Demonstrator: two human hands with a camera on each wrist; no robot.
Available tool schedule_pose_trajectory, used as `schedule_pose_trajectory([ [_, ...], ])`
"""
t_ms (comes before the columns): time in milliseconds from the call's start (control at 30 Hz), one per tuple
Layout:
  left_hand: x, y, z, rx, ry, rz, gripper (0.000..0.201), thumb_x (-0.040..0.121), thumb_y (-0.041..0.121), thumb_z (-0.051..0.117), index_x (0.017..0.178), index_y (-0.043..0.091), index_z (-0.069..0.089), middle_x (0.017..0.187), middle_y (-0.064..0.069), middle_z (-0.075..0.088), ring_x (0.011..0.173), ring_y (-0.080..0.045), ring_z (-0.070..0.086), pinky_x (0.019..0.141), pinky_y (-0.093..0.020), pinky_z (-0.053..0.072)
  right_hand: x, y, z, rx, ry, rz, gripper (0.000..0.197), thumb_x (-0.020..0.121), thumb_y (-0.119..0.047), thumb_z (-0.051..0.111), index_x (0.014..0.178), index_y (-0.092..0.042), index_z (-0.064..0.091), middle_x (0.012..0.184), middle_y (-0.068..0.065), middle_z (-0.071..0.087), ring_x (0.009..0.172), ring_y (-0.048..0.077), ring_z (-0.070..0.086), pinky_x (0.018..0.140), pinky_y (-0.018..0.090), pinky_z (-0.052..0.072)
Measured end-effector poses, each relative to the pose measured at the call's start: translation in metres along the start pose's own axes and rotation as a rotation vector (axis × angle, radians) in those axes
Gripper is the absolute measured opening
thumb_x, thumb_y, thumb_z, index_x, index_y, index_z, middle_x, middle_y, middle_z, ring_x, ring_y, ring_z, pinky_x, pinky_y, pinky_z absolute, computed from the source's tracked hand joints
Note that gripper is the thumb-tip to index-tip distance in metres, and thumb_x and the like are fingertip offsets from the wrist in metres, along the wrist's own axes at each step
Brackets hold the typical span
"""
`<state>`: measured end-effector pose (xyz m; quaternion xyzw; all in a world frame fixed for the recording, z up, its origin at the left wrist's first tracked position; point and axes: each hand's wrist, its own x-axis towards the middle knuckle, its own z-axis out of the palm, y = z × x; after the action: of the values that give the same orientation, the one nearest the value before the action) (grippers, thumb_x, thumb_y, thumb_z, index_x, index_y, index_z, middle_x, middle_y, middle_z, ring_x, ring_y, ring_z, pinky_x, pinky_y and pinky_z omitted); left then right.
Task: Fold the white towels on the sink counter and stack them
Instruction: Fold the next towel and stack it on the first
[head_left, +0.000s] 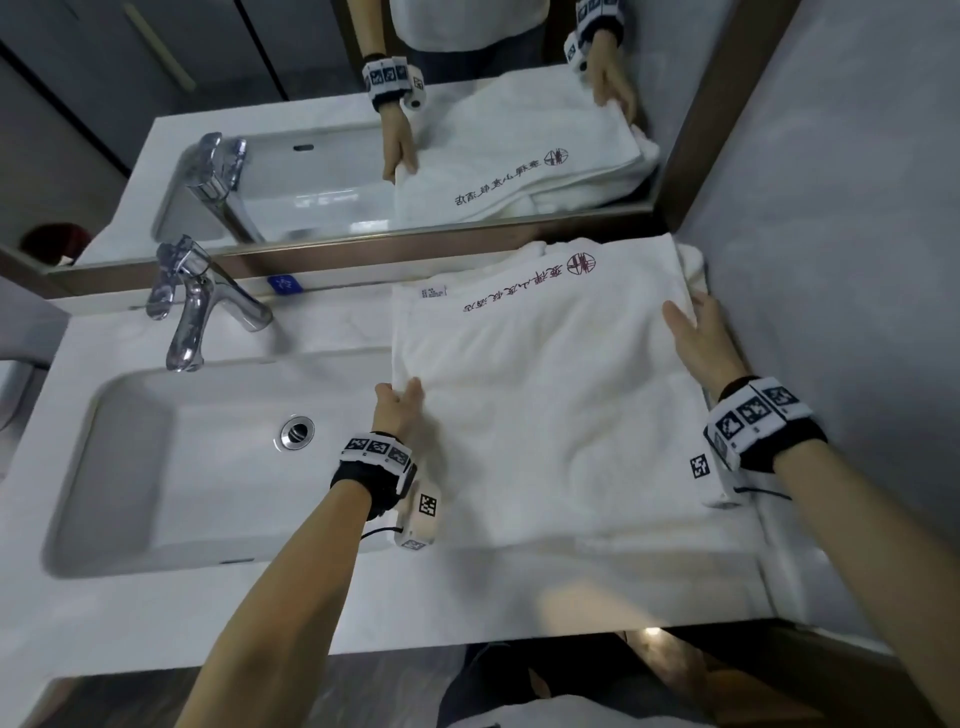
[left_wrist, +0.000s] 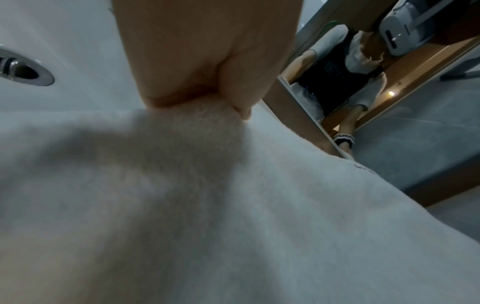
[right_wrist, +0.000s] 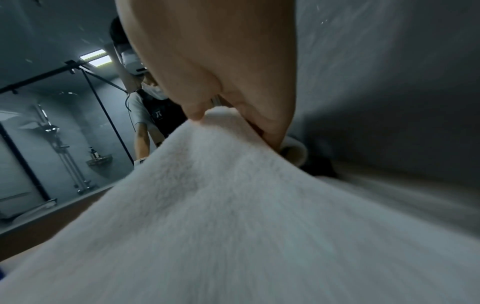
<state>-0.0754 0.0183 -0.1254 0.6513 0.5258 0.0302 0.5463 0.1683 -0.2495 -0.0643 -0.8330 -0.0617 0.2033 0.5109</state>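
Note:
A white towel (head_left: 550, 374) with dark printed characters lies spread on the counter right of the sink, over more white towelling underneath. My left hand (head_left: 402, 400) pinches the towel's left edge above the basin rim; the left wrist view shows thumb and fingers closed on the fold (left_wrist: 207, 107). At the towel's right edge, near the wall, my right hand (head_left: 693, 327) pinches the cloth; in the right wrist view the towel (right_wrist: 233, 205) rises into that pinch. Another bunched white towel (head_left: 693, 265) pokes out at the back right corner.
A white basin (head_left: 156, 467) with a chrome drain (head_left: 297, 432) fills the counter's left half, and a chrome tap (head_left: 192, 301) stands behind it. The mirror (head_left: 363, 130) runs along the back. A grey wall (head_left: 831, 260) closes the right side.

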Motion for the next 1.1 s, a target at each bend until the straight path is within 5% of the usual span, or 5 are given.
schedule_pose_trajectory([
  [400,-0.035,-0.051,-0.026,0.221,-0.14,0.11,0.035,0.094,0.031,0.053,0.066,0.017,0.036,0.065,0.003,0.039,0.062,-0.016,0.041,0.053,-0.022,0.032,-0.089,0.071,-0.019,-0.338,0.009,-0.01,0.036,0.096,-0.022,0.05,0.127,-0.005,0.053,0.123,0.017,0.062,0.111,0.034,0.057,0.087,0.03,0.041],
  [533,-0.045,-0.042,-0.019,0.303,0.026,0.102,0.026,0.089,0.026,0.057,0.096,0.005,0.044,0.092,-0.01,0.053,0.092,-0.031,0.053,0.07,-0.035,0.044,-0.101,0.09,-0.023,-0.457,0.065,0.053,0.04,0.096,-0.037,0.045,0.117,-0.004,0.055,0.114,0.023,0.062,0.103,0.04,0.058,0.087,0.043,0.047],
  [700,-0.038,-0.007,0.003,0.938,-0.078,0.788,0.064,0.097,0.033,0.042,0.151,0.017,0.009,0.16,-0.001,0.007,0.148,-0.024,0.005,0.119,-0.043,0.013,-0.112,0.097,-0.025,-0.479,0.067,0.125,0.048,0.093,-0.046,0.044,0.12,-0.008,0.052,0.125,0.015,0.057,0.112,0.035,0.055,0.092,0.044,0.046],
  [933,0.003,0.036,0.04,1.186,-0.304,0.698,0.061,0.1,0.047,0.017,0.15,0.021,-0.005,0.158,0.008,-0.014,0.146,-0.017,-0.014,0.117,-0.053,-0.001,-0.111,0.096,-0.027,-0.51,0.025,0.145,0.041,0.094,-0.041,0.046,0.118,-0.008,0.052,0.128,0.015,0.056,0.112,0.033,0.054,0.093,0.044,0.046],
  [1100,0.022,0.056,0.045,1.121,-0.122,0.771,0.05,0.1,0.036,0.025,0.147,0.019,0.02,0.157,0.003,0.015,0.142,-0.025,0.017,0.106,-0.05,0.027,-0.107,0.1,-0.027,-0.506,0.024,0.135,0.033,0.093,-0.038,0.051,0.107,-0.01,0.055,0.118,0.014,0.06,0.105,0.031,0.056,0.089,0.043,0.048],
])
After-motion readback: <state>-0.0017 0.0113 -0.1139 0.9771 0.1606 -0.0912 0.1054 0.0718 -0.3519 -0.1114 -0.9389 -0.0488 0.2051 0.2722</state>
